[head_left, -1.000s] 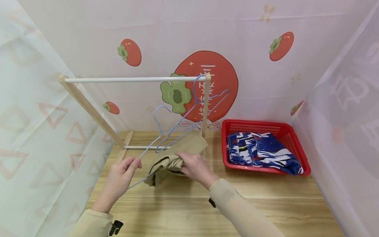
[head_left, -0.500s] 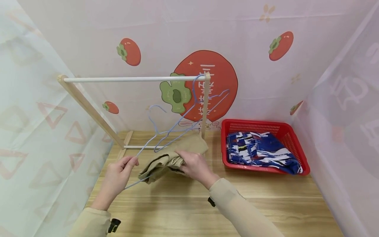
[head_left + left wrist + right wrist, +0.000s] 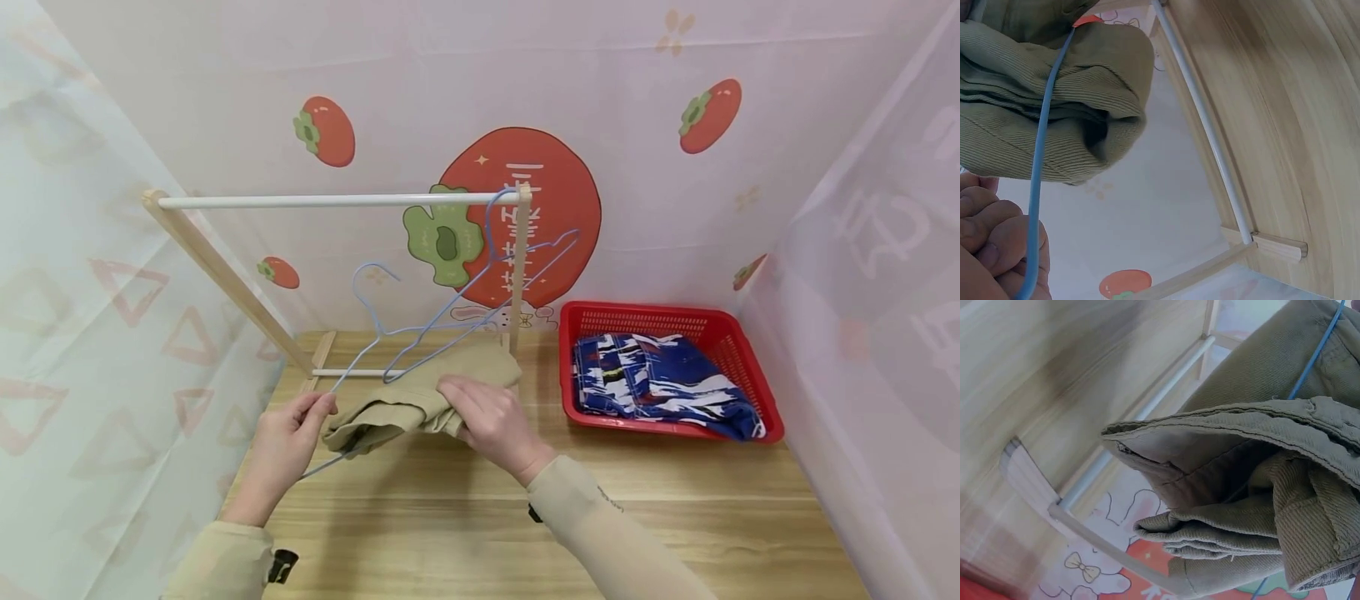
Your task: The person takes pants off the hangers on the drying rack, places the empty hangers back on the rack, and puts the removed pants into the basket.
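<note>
My left hand (image 3: 288, 437) pinches the left end of a blue wire hanger (image 3: 380, 333), whose hook points up, free of the rack. Folded khaki trousers (image 3: 465, 367) lie through the hanger, its lower bar running into their fold. My right hand (image 3: 491, 421) grips the trousers at their near edge. In the left wrist view the hanger wire (image 3: 1038, 150) passes in front of the trousers (image 3: 1110, 69), beside my curled fingers (image 3: 1007, 240). The right wrist view shows the trousers' opened edge (image 3: 1241, 419); there the right hand is almost wholly out of frame.
A wooden rack with a white top bar (image 3: 337, 201) stands behind my hands. A second blue hanger (image 3: 491, 262) hangs at its right end. At the right, a red basket (image 3: 564, 358) holds folded blue-and-white patterned clothing (image 3: 652, 379) on the wooden table (image 3: 480, 533).
The left hand and its hanger have shifted left. The left part of the trousers has moved left along with the hanger, while the right hand has stayed almost in place.
</note>
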A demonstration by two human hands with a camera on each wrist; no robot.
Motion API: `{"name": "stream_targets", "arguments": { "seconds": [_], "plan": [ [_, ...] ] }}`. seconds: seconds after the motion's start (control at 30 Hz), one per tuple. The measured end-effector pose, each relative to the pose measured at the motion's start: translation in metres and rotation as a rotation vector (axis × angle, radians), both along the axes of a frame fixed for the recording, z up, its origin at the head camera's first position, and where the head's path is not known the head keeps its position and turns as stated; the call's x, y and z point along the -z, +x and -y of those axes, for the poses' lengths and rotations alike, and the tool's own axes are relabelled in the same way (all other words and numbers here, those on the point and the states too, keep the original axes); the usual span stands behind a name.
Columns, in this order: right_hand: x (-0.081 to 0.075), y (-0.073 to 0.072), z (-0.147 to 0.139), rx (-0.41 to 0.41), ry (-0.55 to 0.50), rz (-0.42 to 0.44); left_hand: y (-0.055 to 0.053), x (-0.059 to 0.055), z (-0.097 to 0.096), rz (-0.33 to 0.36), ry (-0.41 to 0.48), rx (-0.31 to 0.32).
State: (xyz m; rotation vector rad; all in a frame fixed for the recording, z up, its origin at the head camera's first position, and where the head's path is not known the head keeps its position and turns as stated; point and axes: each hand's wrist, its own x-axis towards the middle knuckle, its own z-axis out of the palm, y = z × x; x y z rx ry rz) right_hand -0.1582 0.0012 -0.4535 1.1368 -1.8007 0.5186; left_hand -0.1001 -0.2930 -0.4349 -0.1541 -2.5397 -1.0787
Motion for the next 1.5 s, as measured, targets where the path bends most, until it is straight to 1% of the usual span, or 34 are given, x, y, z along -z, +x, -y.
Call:
{"name": "stream_targets", "arguments": {
  "seconds": [0.13, 0.3, 0.4, 0.53, 0.63, 0.67, 0.77, 0.83, 0.9, 1.07, 1.2, 1.3, 1.43, 1.5],
  "plan": [
    [-0.003, 0.0, -0.001, -0.009, -0.025, -0.053, -0.003, 0.001, 0.001, -0.017, -0.008, 0.003],
    [-0.011, 0.001, -0.003, 0.003, -0.033, -0.123, -0.006, 0.002, 0.004, -0.075, -0.027, 0.001],
    [-0.017, 0.002, -0.004, 0.012, -0.041, -0.166, -0.008, 0.004, 0.006, -0.136, -0.045, 0.008],
    [-0.026, 0.004, -0.006, 0.005, -0.055, -0.21, -0.011, 0.007, 0.01, -0.262, -0.091, 0.026],
    [-0.031, 0.005, -0.007, -0.008, -0.063, -0.227, -0.011, 0.008, 0.015, -0.311, -0.131, 0.018],
    [-0.033, 0.006, -0.008, -0.012, -0.064, -0.231, -0.011, 0.009, 0.017, -0.313, -0.143, 0.013],
    [-0.037, 0.006, -0.01, -0.02, -0.065, -0.248, -0.01, 0.012, 0.022, -0.288, -0.146, -0.003],
    [-0.04, 0.007, -0.011, -0.029, -0.064, -0.258, -0.009, 0.014, 0.027, -0.29, -0.154, -0.008],
    [-0.042, 0.007, -0.011, -0.036, -0.063, -0.263, -0.009, 0.015, 0.032, -0.311, -0.172, -0.012],
    [-0.048, 0.009, -0.013, -0.054, -0.062, -0.275, -0.01, 0.018, 0.041, -0.389, -0.245, -0.027],
    [-0.054, 0.011, -0.013, -0.064, -0.058, -0.293, -0.011, 0.021, 0.046, -0.398, -0.26, -0.028],
    [-0.059, 0.013, -0.014, -0.074, -0.058, -0.301, -0.012, 0.024, 0.049, -0.411, -0.291, -0.029],
    [-0.064, 0.015, -0.016, -0.088, -0.056, -0.303, -0.012, 0.027, 0.053, -0.433, -0.338, -0.055],
    [-0.066, 0.016, -0.018, -0.096, -0.054, -0.302, -0.011, 0.027, 0.056, -0.428, -0.348, -0.065]
  ]
}}
